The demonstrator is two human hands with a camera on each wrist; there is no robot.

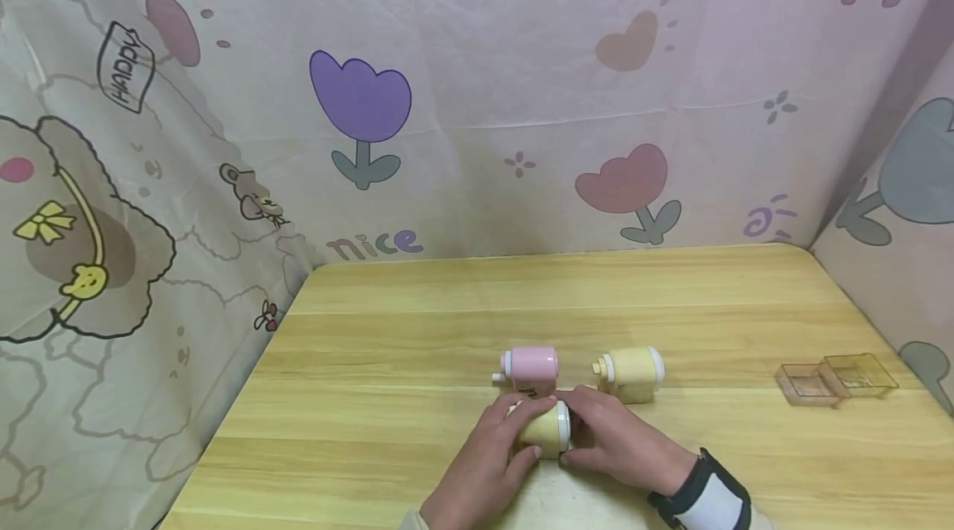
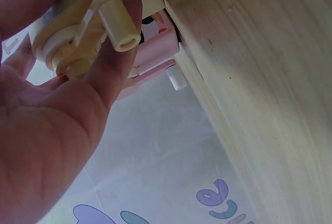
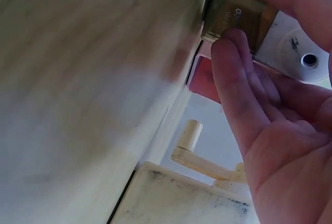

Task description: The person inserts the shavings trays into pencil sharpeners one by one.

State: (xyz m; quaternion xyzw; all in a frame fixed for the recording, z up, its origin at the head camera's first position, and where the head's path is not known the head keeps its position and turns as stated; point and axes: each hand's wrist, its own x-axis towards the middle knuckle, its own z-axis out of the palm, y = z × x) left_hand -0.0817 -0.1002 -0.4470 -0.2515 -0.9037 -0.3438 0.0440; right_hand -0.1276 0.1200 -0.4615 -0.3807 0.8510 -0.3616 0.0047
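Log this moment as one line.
left grip: holding near yellow sharpener | right grip: on its other end | behind: pink sharpener, second yellow sharpener | right: two see-through boxes

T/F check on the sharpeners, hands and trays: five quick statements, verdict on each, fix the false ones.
1. Left hand and right hand both touch the near yellow sharpener. True.
2. The near sharpener has no crank. False: its crank shows in the left wrist view.
3. In the head view, the pink sharpener is left of the far yellow sharpener. True.
4. Two see-through trays sit left of the sharpeners. False: right.
5. The left hand holds the pink sharpener. False: the near yellow one.
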